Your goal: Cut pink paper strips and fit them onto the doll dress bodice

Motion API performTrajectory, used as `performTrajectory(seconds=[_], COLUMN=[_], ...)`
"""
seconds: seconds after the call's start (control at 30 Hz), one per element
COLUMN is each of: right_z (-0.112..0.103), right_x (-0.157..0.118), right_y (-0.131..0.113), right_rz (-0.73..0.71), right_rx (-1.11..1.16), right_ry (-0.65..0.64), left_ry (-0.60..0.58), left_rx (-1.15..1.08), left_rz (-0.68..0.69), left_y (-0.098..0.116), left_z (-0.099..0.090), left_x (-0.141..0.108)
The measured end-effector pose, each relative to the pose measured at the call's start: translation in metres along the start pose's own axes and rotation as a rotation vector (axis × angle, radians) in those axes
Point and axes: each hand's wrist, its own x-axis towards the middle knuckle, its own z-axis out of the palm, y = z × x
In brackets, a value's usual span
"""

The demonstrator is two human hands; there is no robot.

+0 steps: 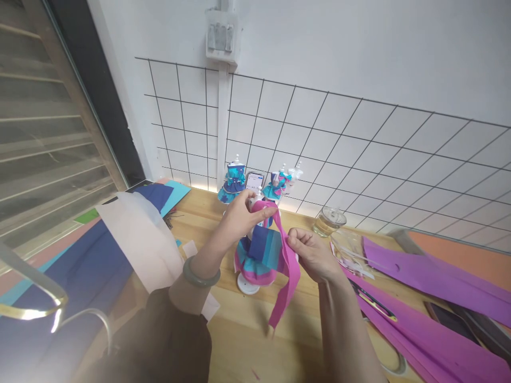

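A small dress form in a blue, teal and pink dress stands on a round white base on the wooden table. At its top, my left hand is closed with thumb and fingers on a long pink strip, which runs over the form's shoulder. Lower down and to the right, my right hand pinches the same strip near its middle. The strip's free end hangs down in front, to the right of the dress. A blue-teal striped panel lies across the dress front.
Behind stand a dressed form, another one and a phone. At the right are a glass, a clear bag, purple sheets and a black-yellow cutter. White paper and coloured sheets lie left.
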Motion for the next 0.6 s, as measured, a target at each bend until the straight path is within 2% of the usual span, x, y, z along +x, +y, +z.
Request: performTrajectory(seconds=[0.37,0.47,0.6], right_z=[-0.004,-0.013,-0.03], right_x=[-0.002,-0.004,-0.007], right_y=[0.002,-0.004,-0.008], right_rz=[-0.023,-0.011,0.047], right_rx=[0.077,0.009,-0.235], right_ry=[-0.051,-0.032,0.112], left_ry=[-0.011,-0.098,-0.296], left_rx=[0.012,-0.059,-0.202], left_rz=[0.006,0.014,-0.007], left_y=[0.001,0.004,0.008], left_z=[0.0,-0.003,-0.008], left_x=[0.002,0.002,0.001])
